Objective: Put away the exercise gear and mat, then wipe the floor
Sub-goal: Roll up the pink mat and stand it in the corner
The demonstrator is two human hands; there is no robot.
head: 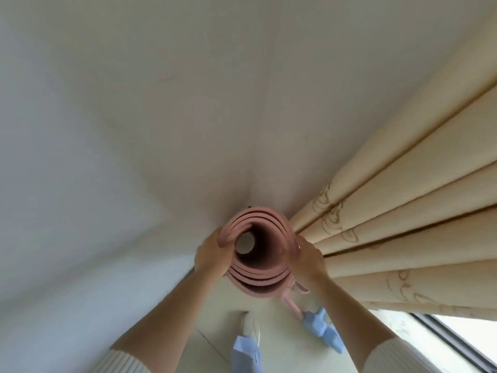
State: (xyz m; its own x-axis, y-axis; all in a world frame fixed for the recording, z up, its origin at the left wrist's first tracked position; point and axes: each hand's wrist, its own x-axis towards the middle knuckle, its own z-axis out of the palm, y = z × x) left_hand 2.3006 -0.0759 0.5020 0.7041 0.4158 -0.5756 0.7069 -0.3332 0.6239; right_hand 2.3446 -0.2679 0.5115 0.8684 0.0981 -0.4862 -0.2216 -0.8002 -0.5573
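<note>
- head view: rolled pink mat is upright in the corner, between wall and curtain.
- left grip and right grip each clasp its top rim.
- step, likely: stowing the mat; next, release only once it leans steady.
- blue gear lies on the floor nearby.

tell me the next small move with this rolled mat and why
Probably lean the rolled pink mat into the corner, then let go. The left hand and right hand both hold its top end, and it stands upright between the wall and the curtain, so it seems nearly at its resting place.
</note>
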